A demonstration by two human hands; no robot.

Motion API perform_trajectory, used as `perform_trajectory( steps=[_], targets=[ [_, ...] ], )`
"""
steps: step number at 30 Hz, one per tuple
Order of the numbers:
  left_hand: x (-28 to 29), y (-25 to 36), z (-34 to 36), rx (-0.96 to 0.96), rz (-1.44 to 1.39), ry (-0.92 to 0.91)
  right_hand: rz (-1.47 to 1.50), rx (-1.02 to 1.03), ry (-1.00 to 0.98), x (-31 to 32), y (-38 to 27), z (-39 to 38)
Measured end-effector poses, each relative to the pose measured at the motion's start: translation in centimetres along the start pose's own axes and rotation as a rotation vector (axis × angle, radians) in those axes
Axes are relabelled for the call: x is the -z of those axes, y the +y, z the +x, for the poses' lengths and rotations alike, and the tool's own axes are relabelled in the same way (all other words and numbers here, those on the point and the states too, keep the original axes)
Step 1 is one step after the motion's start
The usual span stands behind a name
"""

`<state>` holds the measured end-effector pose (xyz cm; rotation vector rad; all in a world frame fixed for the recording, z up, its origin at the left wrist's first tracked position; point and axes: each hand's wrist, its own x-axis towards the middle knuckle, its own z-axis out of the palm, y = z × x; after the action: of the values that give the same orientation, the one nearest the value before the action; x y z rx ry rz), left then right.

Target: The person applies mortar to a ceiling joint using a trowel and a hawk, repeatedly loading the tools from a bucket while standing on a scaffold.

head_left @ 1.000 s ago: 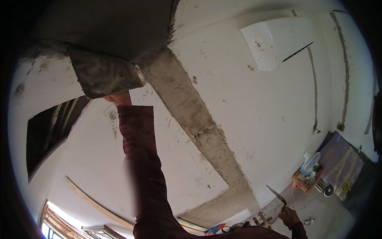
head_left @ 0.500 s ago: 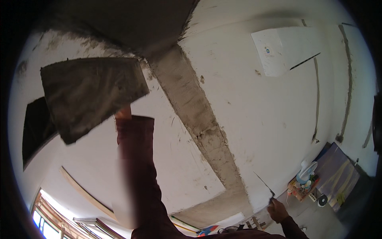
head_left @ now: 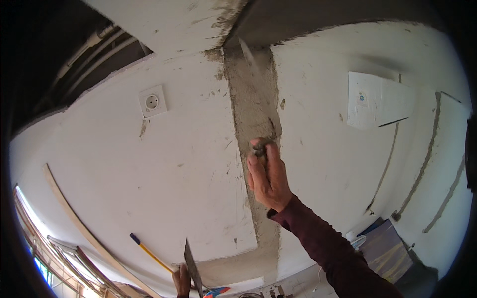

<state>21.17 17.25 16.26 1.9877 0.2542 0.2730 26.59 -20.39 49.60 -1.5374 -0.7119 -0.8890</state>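
My right hand (head_left: 268, 176) is raised in front of the wall, fingers wrapped round the handle of a plastering trowel (head_left: 263, 145). Its blade lies over the upper part of a grey mortar strip (head_left: 266, 231) running down the white wall; where blade and mortar part is hard to make out. Low in the view, my left hand (head_left: 182, 282) is closed on a plasterer's hawk (head_left: 191, 263), a flat board seen nearly edge-on. The hawk's handle is hidden. A yellow pole with a dark blue end (head_left: 151, 255) slants up beside that hand.
A wall socket (head_left: 152, 102) sits left of the strip. Pipes (head_left: 94, 47) run through a dark opening at the upper left. A white box (head_left: 370, 102) is mounted at right. A long wooden batten (head_left: 82, 226) stands at left, near a window frame (head_left: 37, 248).
My left hand has dropped from the upper left to the bottom with the hawk. My right hand has risen from the lower right to the mortar strip with the trowel. The view has shifted.
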Motion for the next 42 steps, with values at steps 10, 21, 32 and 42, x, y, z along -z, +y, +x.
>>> perform_trajectory(
  steps=[10,21,32,42],
  targets=[
    [3.4,-23.9,-11.8,0.565,0.034,0.225,0.141,0.088,0.135,-4.0,1.7,3.4],
    [3.0,-24.9,-8.7,0.364,-0.046,0.282,0.070,0.244,0.205,-4.2,1.4,6.1],
    [4.2,-23.2,-8.8,0.662,0.015,0.253,0.085,0.235,0.244,-5.8,2.9,7.8],
    [4.9,-29.0,-6.5,0.632,0.013,0.301,0.087,0.148,0.181,-6.0,4.1,8.1]
  ],
)
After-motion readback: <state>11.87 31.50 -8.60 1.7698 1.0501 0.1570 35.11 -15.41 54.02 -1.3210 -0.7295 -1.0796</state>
